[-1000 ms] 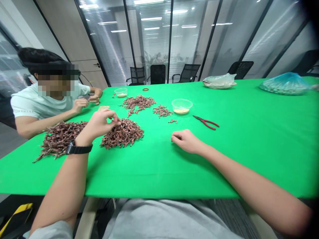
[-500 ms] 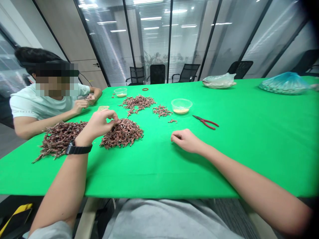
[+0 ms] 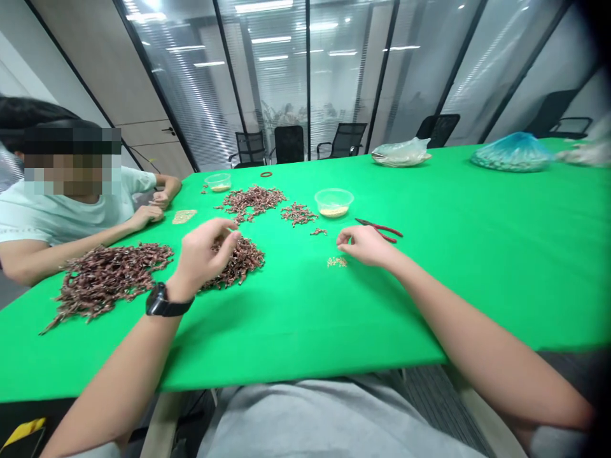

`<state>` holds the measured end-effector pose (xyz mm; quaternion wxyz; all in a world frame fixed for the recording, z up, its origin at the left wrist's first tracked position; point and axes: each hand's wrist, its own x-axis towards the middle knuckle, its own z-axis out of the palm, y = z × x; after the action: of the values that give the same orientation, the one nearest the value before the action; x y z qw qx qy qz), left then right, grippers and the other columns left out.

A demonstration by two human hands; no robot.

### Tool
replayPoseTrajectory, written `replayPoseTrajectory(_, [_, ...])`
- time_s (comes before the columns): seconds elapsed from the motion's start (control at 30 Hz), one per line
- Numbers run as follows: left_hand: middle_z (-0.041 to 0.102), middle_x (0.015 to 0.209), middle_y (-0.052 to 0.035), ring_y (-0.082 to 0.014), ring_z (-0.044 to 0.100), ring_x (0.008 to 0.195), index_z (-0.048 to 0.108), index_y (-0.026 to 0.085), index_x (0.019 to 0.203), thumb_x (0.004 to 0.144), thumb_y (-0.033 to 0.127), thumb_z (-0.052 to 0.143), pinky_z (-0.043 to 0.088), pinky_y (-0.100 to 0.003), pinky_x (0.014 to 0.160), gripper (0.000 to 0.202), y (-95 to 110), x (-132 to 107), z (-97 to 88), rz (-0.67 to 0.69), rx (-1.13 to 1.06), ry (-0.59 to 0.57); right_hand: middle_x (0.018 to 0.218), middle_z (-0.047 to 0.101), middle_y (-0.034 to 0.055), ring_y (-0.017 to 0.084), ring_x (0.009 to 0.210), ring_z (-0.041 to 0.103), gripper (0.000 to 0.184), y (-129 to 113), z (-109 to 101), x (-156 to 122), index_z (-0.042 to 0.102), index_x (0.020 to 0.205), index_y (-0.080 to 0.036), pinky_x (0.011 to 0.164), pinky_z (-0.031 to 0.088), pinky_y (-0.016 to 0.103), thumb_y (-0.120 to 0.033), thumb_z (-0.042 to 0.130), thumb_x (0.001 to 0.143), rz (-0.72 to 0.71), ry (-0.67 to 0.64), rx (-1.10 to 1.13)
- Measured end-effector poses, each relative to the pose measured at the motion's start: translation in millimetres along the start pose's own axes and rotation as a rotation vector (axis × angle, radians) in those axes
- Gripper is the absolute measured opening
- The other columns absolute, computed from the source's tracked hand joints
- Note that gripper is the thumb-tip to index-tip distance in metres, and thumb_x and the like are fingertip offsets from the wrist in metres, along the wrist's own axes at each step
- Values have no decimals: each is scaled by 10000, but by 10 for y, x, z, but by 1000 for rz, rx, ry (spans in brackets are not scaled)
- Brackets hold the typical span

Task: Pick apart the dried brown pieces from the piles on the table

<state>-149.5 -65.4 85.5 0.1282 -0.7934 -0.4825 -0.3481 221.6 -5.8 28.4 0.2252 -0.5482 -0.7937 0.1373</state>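
Note:
My left hand [image 3: 207, 251], with a dark watch on its wrist, is over the near pile of small reddish-brown pieces [image 3: 245, 261]. Its thumb and fingers are drawn together; whatever is between them is too small to make out. On the right, my right hand [image 3: 365, 245] is curled in a pinch just above and beside a small scatter of pale gold bits [image 3: 337, 261] on the cloth. What its fingertips hold, if anything, cannot be seen. Behind that hand lie red-handled pliers [image 3: 386, 229]. A clear bowl [image 3: 334, 198] with pale yellow bits stands farther back.
A larger brown pile [image 3: 109, 273] lies to the left, with another pile [image 3: 252, 200] and a smaller heap [image 3: 298, 214] farther back. A co-worker [image 3: 81, 216] sits at left near a second bowl [image 3: 218, 181]. Plastic bags [image 3: 401, 152] rest at the table's far side.
My left hand has come back right from the pile's far-left edge. The pale scatter shows beside my right hand, which has shifted forward, nearer the pliers. The view has turned slightly right.

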Motion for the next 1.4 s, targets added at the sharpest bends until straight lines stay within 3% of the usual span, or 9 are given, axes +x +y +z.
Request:
replayPoseTrajectory(0.17, [667,795,-78,-222,619,781,624,195,935,1017,386,417,449,-351,730,293,438,-43,437,284,147,-387,773,739,46,198,722,649,72,48,21,-14,729,745,-200,618,411,284,-162,781,712,18,-245,-18])
replayPoseTrajectory(0.27, [689,870,-108,-264,618,883,625,192,1009,992,337,464,462,-381,768,218,630,12,746,313,126,-487,802,750,41,195,744,666,106,68,27,-11,719,762,-200,633,433,276,-171,804,706,23,-274,14])
replayPoseTrajectory(0.5, [687,1049,-184,-294,606,1005,626,133,1046,979,285,474,465,-409,845,225,847,540,1468,145,120,-443,771,742,50,187,722,657,97,89,155,-13,699,725,-196,610,398,266,-113,747,743,38,-256,-87])
replayPoseTrajectory(0.63, [652,1151,-188,-309,582,1108,619,121,1057,959,415,548,470,-384,882,318,840,804,1897,-19,155,-429,840,748,68,179,749,656,115,15,140,-51,707,779,-186,596,378,248,-82,660,767,25,-286,-177])
replayPoseTrajectory(0.77, [652,1121,-180,-283,597,1071,621,122,1011,976,300,512,467,-360,877,212,768,887,2140,-40,119,-469,871,756,70,168,791,670,164,-55,63,-67,704,805,-167,608,384,221,-38,613,759,21,-276,-167])
replayPoseTrajectory(0.9, [654,1061,-186,-258,607,1002,603,114,1005,1013,247,383,451,-353,855,256,753,846,2082,-30,89,-444,843,761,73,160,761,678,168,-80,22,-52,708,802,-149,623,411,211,-24,605,759,34,-209,-106])
replayPoseTrajectory(1.03, [654,884,-114,-208,591,793,568,158,923,1021,239,315,414,-320,716,284,811,677,1794,-25,24,-428,812,764,62,157,738,689,229,-91,22,-50,720,808,-144,643,438,208,22,580,732,60,-204,-38])
replayPoseTrajectory(1.23, [550,625,-2,-145,505,590,482,198,740,1033,435,353,380,-275,606,398,857,201,1404,-149,-562,-483,771,760,54,166,717,699,246,-50,69,-16,720,839,-137,650,474,222,39,601,715,70,-188,100])
replayPoseTrajectory(1.4, [673,739,-23,-112,561,533,558,170,919,964,524,509,423,-234,519,360,829,-77,1393,-327,-969,-480,742,744,43,156,655,682,214,-37,138,17,713,874,-143,621,500,238,8,655,733,70,-149,360])
